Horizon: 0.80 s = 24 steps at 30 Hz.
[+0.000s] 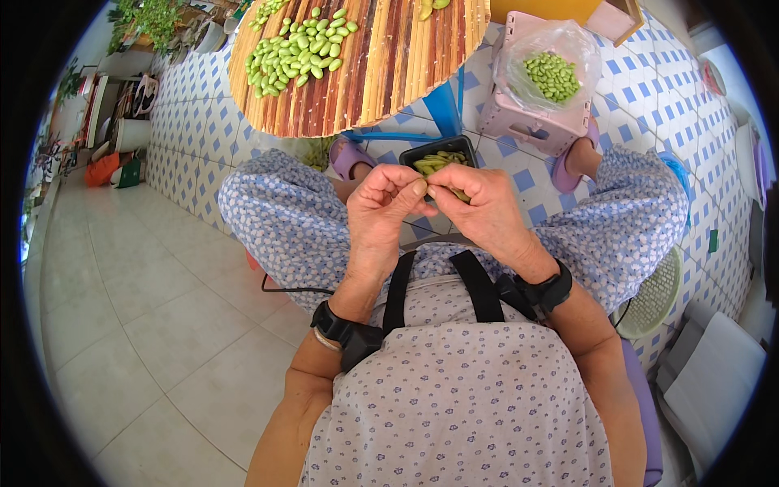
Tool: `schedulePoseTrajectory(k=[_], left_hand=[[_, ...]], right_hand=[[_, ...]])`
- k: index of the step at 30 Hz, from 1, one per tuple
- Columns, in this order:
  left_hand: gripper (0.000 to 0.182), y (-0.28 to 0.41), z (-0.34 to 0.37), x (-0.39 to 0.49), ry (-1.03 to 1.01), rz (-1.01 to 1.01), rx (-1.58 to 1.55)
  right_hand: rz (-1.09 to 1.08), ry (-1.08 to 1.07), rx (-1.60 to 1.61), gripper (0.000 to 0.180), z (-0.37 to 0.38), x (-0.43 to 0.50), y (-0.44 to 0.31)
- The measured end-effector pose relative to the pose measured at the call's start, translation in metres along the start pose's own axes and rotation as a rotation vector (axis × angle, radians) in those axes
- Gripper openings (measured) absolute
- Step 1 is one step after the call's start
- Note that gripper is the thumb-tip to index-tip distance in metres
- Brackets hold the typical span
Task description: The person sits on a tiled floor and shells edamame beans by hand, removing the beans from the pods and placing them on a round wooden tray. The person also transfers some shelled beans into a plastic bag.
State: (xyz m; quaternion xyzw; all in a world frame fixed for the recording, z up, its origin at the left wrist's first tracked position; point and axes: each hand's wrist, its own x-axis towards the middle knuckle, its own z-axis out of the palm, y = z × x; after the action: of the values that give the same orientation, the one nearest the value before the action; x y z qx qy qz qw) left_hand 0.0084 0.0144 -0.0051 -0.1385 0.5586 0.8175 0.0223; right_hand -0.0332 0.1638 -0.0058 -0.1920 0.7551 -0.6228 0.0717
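My left hand point(384, 204) and my right hand point(487, 207) meet at the fingertips in front of my lap. A green bean pod point(461, 195) shows partly beneath the fingers of my right hand. Both hands pinch at it, the left at the end where the fingertips touch; most of it is hidden. Just beyond the hands, on the floor, a black plastic tray point(468, 146) holds several green pods point(439, 161). Shelled green beans point(298, 55) lie in a spread heap on a round slatted tabletop point(389, 67) ahead of me.
A clear plastic bag point(517, 73) with shelled beans stands on a pink stool point(517, 122) at the front right. Blue legs point(447, 109) support the tabletop. A green basket point(654, 298) sits by my right knee. Pods lie at the tabletop's far edge.
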Motion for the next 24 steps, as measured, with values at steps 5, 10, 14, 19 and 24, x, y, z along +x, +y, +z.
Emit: schedulePoseTrajectory(k=[5, 10, 14, 19, 24], left_hand=[[0.006, -0.0014, 0.002, 0.0001, 0.011, 0.004, -0.01], [0.005, -0.0008, 0.0027, 0.0003, 0.009, -0.023, -0.031], [0.005, -0.0013, 0.0033, 0.0005, 0.014, -0.017, -0.048], [0.006, -0.0034, 0.0033, 0.001, -0.001, -0.002, -0.062], [0.007, -0.0056, -0.0001, 0.0025, -0.061, -0.096, -0.247]], right_hand=[[0.021, 0.005, 0.019, 0.007, 0.0001, 0.0003, 0.0003], [0.018, 0.008, 0.013, 0.009, -0.0004, 0.0002, 0.001], [0.021, 0.017, 0.02, 0.011, 0.0004, 0.0009, 0.0007], [0.052, 0.033, 0.067, 0.009, 0.0007, -0.0008, 0.0026], [0.245, 0.031, 0.292, 0.004, 0.0051, -0.0009, 0.0092]])
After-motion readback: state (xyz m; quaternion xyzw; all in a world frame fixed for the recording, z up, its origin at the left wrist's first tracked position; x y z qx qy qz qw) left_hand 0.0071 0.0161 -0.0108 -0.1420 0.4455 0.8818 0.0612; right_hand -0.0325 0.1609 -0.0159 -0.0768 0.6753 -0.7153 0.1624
